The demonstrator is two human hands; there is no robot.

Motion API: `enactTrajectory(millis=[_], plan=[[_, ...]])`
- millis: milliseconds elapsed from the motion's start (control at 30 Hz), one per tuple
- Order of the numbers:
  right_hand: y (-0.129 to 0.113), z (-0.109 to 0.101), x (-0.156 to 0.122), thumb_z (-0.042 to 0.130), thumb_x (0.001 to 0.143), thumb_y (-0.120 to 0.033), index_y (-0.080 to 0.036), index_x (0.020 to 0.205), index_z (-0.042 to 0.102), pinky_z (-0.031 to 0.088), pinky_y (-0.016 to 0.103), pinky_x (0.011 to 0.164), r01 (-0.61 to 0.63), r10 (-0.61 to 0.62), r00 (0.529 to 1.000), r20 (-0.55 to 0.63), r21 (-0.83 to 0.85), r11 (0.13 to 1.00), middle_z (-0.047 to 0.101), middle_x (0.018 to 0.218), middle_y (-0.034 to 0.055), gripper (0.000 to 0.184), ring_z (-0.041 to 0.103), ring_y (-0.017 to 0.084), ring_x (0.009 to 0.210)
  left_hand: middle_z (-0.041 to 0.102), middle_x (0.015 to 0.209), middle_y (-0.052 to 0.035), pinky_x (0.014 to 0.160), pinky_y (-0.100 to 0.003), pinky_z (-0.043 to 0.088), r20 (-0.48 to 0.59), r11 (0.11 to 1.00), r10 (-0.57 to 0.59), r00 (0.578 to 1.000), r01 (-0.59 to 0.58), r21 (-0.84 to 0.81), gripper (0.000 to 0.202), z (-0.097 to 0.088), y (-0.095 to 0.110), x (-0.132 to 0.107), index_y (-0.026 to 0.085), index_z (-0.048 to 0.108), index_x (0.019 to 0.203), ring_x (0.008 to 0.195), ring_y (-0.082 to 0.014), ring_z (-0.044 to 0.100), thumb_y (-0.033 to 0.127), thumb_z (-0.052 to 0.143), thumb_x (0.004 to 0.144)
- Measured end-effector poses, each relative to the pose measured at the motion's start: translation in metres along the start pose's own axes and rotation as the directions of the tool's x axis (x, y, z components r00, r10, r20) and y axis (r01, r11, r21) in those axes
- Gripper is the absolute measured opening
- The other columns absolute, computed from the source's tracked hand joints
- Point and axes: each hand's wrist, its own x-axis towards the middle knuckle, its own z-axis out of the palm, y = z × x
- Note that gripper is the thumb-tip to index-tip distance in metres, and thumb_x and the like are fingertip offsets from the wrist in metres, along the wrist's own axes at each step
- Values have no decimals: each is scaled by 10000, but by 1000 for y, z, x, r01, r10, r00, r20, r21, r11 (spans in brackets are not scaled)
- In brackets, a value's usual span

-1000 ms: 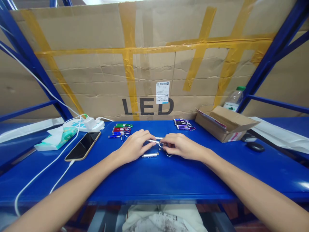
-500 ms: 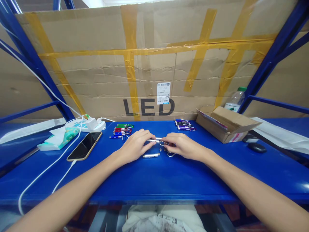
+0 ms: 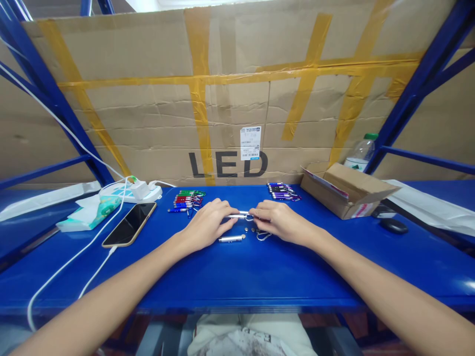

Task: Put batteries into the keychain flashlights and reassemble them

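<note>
A slim silver penlight [image 3: 241, 215] lies level between my two hands, just above the blue table. My left hand [image 3: 206, 221] pinches its left part between thumb and fingers. At the other end, my right hand [image 3: 276, 217] has its fingertips closed on the penlight, beside a small metal ring [image 3: 249, 218]. Below them a second silver tube [image 3: 230, 239] rests on the table, with a small round piece at its right end. Tiny round pieces, perhaps button cells [image 3: 246, 230], lie nearby. A silver carabiner clip [image 3: 263, 236] sits under my right hand.
Green, red and blue penlights [image 3: 187, 199] lie in a row at left, purple and black ones [image 3: 282, 192] at right. A phone [image 3: 129, 225], tissue pack [image 3: 89, 213] and power strip [image 3: 148, 194] stand left. An open cardboard box [image 3: 345, 190] and black mouse [image 3: 394, 226] are right.
My right hand has shifted slightly up and left along the penlight, uncovering more of the carabiner and small round pieces below. The left hand stays nearly in place.
</note>
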Motion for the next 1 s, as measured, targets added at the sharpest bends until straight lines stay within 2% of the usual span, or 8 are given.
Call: enactTrajectory(millis=[167, 333, 400, 567, 767, 1000], plan=[[1, 2, -1, 507, 1114, -205, -148, 1088, 760, 477, 336, 751, 2, -2, 1000, 15, -11, 1000, 694, 920, 101, 261, 627, 233, 825, 730, 1061, -81, 872, -408, 503, 1, 1000, 0, 1000, 0, 5, 263, 0, -1, 0, 194, 759, 1211, 972, -260, 606, 331, 558, 1113], [-1, 5, -1, 475, 1146, -300, -169, 1336, 702, 515, 364, 846, -18, 19, 1000, -24, 58, 998, 714, 1028, 111, 324, 659, 255, 954, 730, 1051, -80, 868, -406, 499, -79, 1000, 9, 997, -10, -14, 262, -2, -2, 0, 191, 754, 1185, 960, -253, 612, 333, 545, 1114], [0, 6, -1, 489, 1142, -314, -186, 1368, 684, 518, 367, 859, -34, 36, 999, -34, 67, 997, 713, 1024, 101, 325, 655, 256, 969, 729, 1035, -77, 860, -398, 493, -102, 1000, 16, 995, -18, -26, 256, -3, -2, 0, 194, 752, 1177, 947, -248, 609, 330, 546, 1114], [-1, 6, 0, 500, 1126, -283, -173, 1295, 710, 516, 371, 844, -46, 48, 998, -51, 43, 998, 713, 1005, 106, 291, 651, 260, 947, 729, 1021, -77, 858, -386, 491, -160, 997, 40, 986, -50, -63, 254, -2, 0, 0, 196, 754, 1165, 924, -237, 605, 334, 547, 1117], [-3, 2, 0, 501, 1124, -270, -161, 1159, 756, 485, 335, 782, -61, 65, 997, -50, 94, 994, 706, 928, 88, 278, 648, 227, 847, 729, 1023, -75, 865, -388, 486, -171, 996, 43, 984, -56, -73, 257, -3, 2, 0, 189, 750, 1187, 921, -235, 601, 334, 548, 1119], [1, 5, 0, 497, 1129, -285, -168, 1152, 753, 459, 311, 764, -64, 73, 993, -95, 100, 993, 700, 910, 77, 283, 639, 205, 803, 736, 1028, -77, 872, -388, 493, -194, 995, 43, 980, -61, -84, 259, -4, 2, 1, 195, 748, 1182, 926, -233, 614, 342, 544, 1124]])
